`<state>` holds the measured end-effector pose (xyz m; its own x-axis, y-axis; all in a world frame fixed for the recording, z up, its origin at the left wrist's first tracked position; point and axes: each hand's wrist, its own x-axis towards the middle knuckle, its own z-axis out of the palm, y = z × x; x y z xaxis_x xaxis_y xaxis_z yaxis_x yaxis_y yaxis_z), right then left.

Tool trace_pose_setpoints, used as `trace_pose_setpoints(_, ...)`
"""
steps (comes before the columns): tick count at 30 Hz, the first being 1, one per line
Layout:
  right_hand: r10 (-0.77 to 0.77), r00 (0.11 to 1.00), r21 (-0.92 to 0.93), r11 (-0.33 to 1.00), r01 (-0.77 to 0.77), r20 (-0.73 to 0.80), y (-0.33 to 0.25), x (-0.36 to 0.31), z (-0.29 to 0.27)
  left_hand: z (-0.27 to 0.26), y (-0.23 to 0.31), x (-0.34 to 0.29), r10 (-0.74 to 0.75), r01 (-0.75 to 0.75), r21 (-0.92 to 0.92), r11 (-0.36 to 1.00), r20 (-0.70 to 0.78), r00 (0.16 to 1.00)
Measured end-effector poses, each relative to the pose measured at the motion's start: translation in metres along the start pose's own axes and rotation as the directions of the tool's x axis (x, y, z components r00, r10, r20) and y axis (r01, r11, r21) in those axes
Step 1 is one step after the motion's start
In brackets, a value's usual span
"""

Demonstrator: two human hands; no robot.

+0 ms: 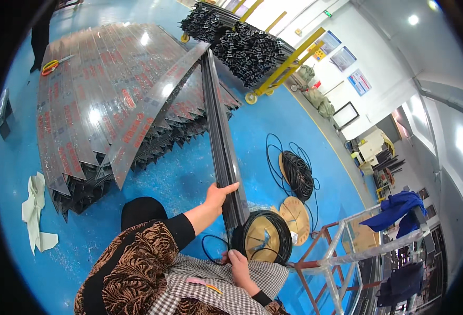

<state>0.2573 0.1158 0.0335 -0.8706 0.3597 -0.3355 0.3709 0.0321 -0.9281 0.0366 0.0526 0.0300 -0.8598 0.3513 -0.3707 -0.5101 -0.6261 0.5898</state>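
Note:
A long dark grey metal profile point(221, 134) with grooves along its face runs from the stack down towards me. My left hand point(215, 199) is wrapped around its near part, thumb lying across the top. Just below the profile's near end, my right hand point(239, 266) is closed, fingertips pinching a thin black rubber strip point(206, 242) that loops beside the hand. The exact grip is partly hidden by the fingers. A reel wound with black strip point(285, 233) lies right next to my right hand, its tan disc facing up.
Stacked film-covered profiles point(95, 100) fan out at left, with yellow-handled scissors point(53, 66) on top. Another coil point(297, 176) and a tan disc point(294, 215) lie on the blue floor. A yellow trolley point(289, 65) holds profiles at the back. A wrapped metal frame point(342, 260) stands at right.

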Motion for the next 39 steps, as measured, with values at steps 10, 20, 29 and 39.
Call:
trace_pose_setpoints(10,0.038,0.995,0.170,0.985,-0.023,-0.087,-0.017,0.019,0.016,-0.003,-0.001,0.006,-0.034,0.036,-0.055,0.998,0.029,0.999)
trace_pose_setpoints(20,0.024,0.999,0.092,0.996,-0.021,-0.030,-0.031,0.035,0.016,0.001,0.004,0.003,-0.047,0.048,-0.027,0.999,0.024,0.999)
trace_pose_setpoints(29,-0.047,0.993,0.003,0.999,0.047,-0.104,-0.033,0.037,0.022,0.003,0.008,-0.003,-0.022,0.022,-0.012,1.000,0.035,0.999)
trace_pose_setpoints(39,-0.080,0.993,-0.005,0.997,0.080,-0.081,-0.001,0.034,0.004,0.001,0.010,-0.004,-0.036,0.036,0.006,0.999,0.039,0.999)
